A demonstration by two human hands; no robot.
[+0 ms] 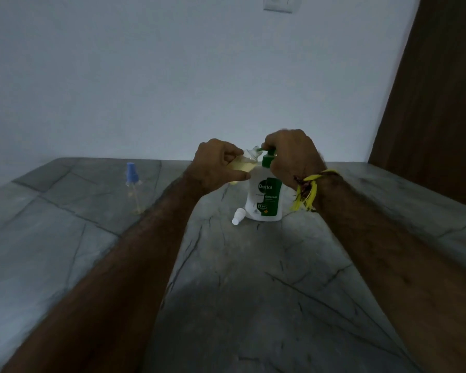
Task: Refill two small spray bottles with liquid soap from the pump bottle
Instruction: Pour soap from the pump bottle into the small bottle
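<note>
Two spray bottles: one uncapped (241, 164), yellowish liquid inside, gripped tilted by left hand (218, 168) at the pump bottle's (265, 196) green nozzle; right hand (293, 157) curls over the pump head. Other bottle (133, 188) (blue cap, nearly empty) stands well left. White cap (238, 216) lies on the grey table (65, 238).

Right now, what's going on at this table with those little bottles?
A person is refilling a small spray bottle with soap. The left hand holds it, uncapped and tilted, with its mouth at the green nozzle of the Dettol pump bottle, while the right hand sits on the pump head. Yellowish liquid is already inside. A white spray cap lies on the grey table beside the pump bottle. A second spray bottle with a blue cap stands to the left.
</note>
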